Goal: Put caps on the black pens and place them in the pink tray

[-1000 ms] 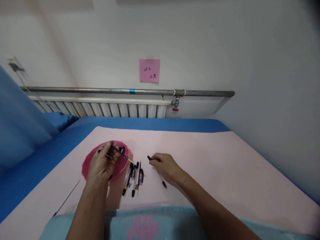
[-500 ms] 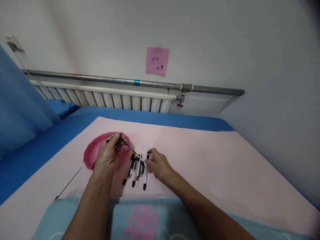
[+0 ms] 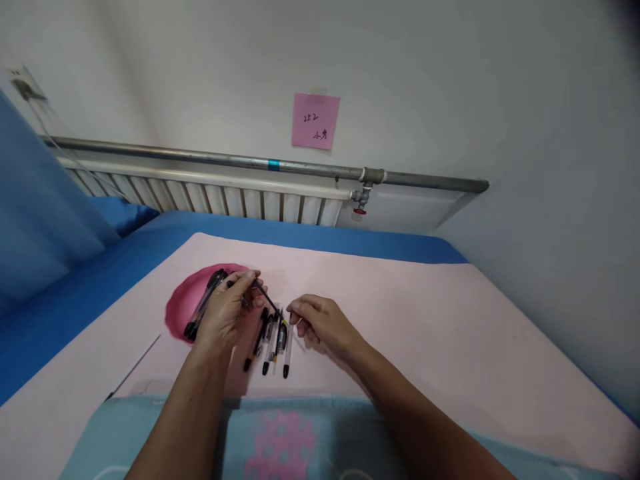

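Observation:
My left hand (image 3: 231, 307) is closed over the right side of a pink bowl (image 3: 173, 310), pinching a thin black pen refill (image 3: 267, 298) that slants down to the right. A small dark piece also shows at its fingers; its kind is unclear. My right hand (image 3: 323, 323) is closed, thumb and fingers pinched at the upper end of a clear pen barrel (image 3: 287, 353) with a black lower end. Left of that barrel lie several pens and pen parts, among them a black pen (image 3: 256, 341) and a black clip-like piece (image 3: 283, 337). The refill's lower end crosses above them.
Several black pens (image 3: 203, 308) lie inside the bowl. A thin white stick-like refill (image 3: 134, 365) rests on the pink table surface (image 3: 425, 333) at left. Behind stand a white radiator (image 3: 253, 203) and a metal pipe (image 3: 200, 157). A blue curtain (image 3: 40, 213) hangs at left.
My left hand has moved a little right with the refill, uncovering pens in the bowl. My right hand's fingers have drawn closer together at the clear barrel's top.

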The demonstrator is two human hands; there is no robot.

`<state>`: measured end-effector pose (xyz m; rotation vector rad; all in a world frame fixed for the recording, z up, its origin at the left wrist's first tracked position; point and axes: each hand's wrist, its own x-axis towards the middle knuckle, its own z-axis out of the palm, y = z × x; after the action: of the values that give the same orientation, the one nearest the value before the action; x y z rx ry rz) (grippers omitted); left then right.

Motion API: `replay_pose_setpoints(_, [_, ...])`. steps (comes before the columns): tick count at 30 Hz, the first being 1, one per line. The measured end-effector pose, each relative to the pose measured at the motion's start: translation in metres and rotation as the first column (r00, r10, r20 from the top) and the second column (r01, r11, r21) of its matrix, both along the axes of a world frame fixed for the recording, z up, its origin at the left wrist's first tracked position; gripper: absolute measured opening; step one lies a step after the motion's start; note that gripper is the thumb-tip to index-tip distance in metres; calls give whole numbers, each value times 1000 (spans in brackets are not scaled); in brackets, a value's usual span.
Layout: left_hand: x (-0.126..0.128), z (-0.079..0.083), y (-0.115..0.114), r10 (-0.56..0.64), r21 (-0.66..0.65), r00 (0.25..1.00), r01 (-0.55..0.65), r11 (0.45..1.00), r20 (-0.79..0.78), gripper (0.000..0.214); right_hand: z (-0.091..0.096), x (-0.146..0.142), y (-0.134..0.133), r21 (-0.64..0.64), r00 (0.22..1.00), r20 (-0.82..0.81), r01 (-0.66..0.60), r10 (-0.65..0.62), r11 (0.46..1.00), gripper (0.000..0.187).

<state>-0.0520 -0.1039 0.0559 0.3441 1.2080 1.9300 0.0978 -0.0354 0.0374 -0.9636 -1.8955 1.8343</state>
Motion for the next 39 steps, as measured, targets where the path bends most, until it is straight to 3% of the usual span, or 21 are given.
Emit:
replay_pose_setpoints(2, [7,0,2,-35,-14,999,35,999,-3,20,10,1,-4,-2,994,-62,-90,90,996,24])
replay_pose_setpoints(6, [10,-2,4,-50,-10,998,49,999,-31,23,13,4,-9,87,986,-98,-126,134,988,8])
replay_pose_setpoints(12, [-18,-2,-1,237,17,971,-237,971,-28,8,-1,10,1,54,953,276,-140,120,989,4])
replay_pose_setpoints(15, [-20,-2,-2,163,23,986,-162,987,-24,9,-10,12,3,24,903,418,-120,99,993,21])
replay_pose_setpoints(21, [-10,-4,0,54,47,997,-52,998,-56,16,-18,10,-4,-74,863,478,-149,166,986,38])
replay_pose_setpoints(31, [-12,-6,0,48,37,997,-46,998,-55,14,-23,12,-8,-30,873,453,-187,180,982,22])
replay_pose_setpoints(39, [-11,-5,0,16,42,998,-14,999,-57,10,-14,9,-14,80,881,428,-259,201,963,13])
